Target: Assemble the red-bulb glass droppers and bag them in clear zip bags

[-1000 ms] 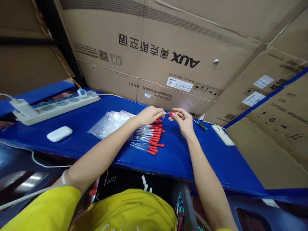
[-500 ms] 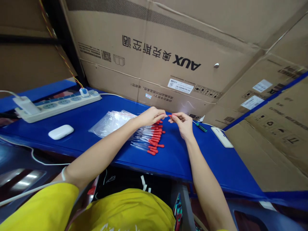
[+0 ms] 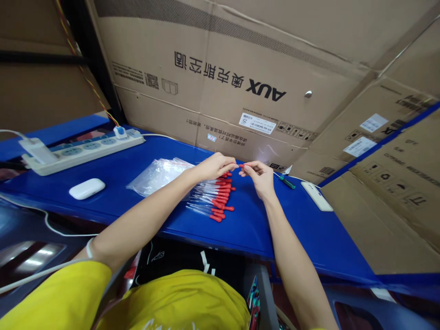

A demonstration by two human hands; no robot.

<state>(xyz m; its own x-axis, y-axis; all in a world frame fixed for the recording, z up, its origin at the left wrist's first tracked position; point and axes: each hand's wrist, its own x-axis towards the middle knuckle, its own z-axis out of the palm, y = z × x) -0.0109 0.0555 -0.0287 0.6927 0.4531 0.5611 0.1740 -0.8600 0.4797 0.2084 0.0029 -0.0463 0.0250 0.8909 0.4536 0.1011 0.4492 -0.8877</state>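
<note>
My left hand (image 3: 217, 167) is closed in a pinch above the pile, its fingertips meeting one end of a dropper's red rubber bulb (image 3: 241, 166). Any glass tube inside those fingers is hidden. From the other side my right hand (image 3: 260, 178) pinches the same red bulb between thumb and fingers. Below the hands lies a row of droppers (image 3: 220, 201) with clear thin tubes and red bulbs, tubes pointing left. Clear plastic bags (image 3: 158, 174) rest under and beyond my left forearm.
A green-handled screwdriver (image 3: 287, 182) and a white phone (image 3: 316, 196) lie right on the blue table (image 3: 254, 229). Leftward are a white earbud case (image 3: 87, 188) and a power strip (image 3: 85, 150). A big cardboard box (image 3: 220, 101) walls off the back.
My right hand has shifted slightly left, so less of the red bulb shows between the two hands. My left hand and the pile stay nearly the same.
</note>
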